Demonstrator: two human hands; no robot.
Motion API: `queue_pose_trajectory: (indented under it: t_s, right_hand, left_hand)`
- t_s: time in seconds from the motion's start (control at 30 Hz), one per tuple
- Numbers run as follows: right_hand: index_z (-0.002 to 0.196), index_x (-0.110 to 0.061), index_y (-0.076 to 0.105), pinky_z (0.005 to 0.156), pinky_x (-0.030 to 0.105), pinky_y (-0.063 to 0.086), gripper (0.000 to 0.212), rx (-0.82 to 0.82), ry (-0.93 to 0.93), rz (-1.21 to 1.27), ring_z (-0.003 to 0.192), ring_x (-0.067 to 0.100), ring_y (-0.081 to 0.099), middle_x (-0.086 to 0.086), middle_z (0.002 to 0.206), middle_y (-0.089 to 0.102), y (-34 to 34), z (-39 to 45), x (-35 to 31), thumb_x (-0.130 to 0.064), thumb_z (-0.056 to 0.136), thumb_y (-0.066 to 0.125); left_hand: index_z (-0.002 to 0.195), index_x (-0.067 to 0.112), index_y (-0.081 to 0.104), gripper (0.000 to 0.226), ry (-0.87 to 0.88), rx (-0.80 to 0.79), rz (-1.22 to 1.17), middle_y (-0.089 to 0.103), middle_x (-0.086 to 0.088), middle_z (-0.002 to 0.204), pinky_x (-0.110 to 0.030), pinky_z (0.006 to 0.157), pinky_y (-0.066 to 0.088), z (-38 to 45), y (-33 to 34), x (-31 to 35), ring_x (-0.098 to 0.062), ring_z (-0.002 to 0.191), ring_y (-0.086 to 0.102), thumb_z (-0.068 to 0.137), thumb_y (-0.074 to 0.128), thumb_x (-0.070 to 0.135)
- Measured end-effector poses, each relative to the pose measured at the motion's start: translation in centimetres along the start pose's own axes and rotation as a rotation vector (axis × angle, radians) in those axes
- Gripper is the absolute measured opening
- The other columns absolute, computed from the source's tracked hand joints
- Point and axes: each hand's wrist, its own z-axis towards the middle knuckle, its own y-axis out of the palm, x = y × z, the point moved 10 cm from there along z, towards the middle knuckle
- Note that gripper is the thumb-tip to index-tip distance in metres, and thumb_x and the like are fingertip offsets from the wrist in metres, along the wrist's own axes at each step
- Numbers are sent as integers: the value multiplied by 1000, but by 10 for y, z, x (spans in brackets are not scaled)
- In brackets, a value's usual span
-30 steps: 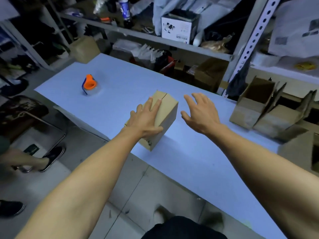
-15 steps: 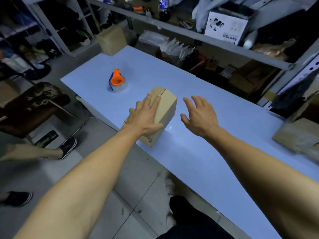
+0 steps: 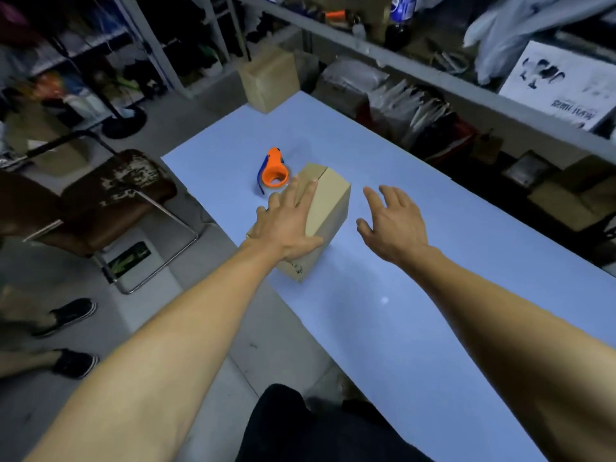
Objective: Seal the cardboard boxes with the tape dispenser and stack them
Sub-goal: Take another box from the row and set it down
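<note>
Left hand [image 3: 286, 225] lies flat, fingers straight, pressing the box [image 3: 325, 211] at the table's [image 3: 416, 328] near edge. Right hand [image 3: 391, 221] hovers to the right, fingers spread, holding nothing. Flaps closed; top seam looks untaped, so sealing and stacking remain. Dispenser [image 3: 274, 171] just beyond the box, untouched. Second box [image 3: 268, 78] at far end; its seal unreadable.

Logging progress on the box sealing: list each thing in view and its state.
Box: flaps closed, seam untaped.
Tape dispenser: lying on table, untouched.
Left hand: flat on the box.
Right hand: open, beside the box, holding nothing.
Second box: closed, at the table's far end.
</note>
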Motion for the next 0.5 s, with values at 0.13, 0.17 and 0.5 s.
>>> queue_pose_trajectory:
  t_s: [0.13, 0.17, 0.5]
  right_hand:
    - [157, -20, 22, 120, 46, 21, 64, -2, -5, 3, 149, 34, 17, 13, 162, 24, -1, 39, -28, -46, 102, 42]
    - [157, -20, 21, 120, 46, 21, 64, -2, -3, 1, 149, 34, 17, 13, 162, 24, 0, 50, -37, -46, 102, 42]
    - [157, -20, 20, 118, 45, 22, 65, 10, 96, 16, 150, 33, 15, 11, 162, 23, 12, 143, -139, -46, 102, 42]
  left_hand:
    - [158, 32, -11, 105, 1, -5, -51, -15, -2, 166, -58, 106, 35, 28, -12, -34, -38, 145, 16, 85, 62, 53]
    - [158, 32, -11, 105, 2, -5, -61, -15, -2, 166, -58, 107, 35, 35, -15, -44, -38, 145, 16, 85, 62, 53]
    - [157, 33, -11, 105, 48, 17, -69, -15, -2, 166, -51, 103, 35, 106, -43, -173, -38, 141, 23, 85, 62, 53]
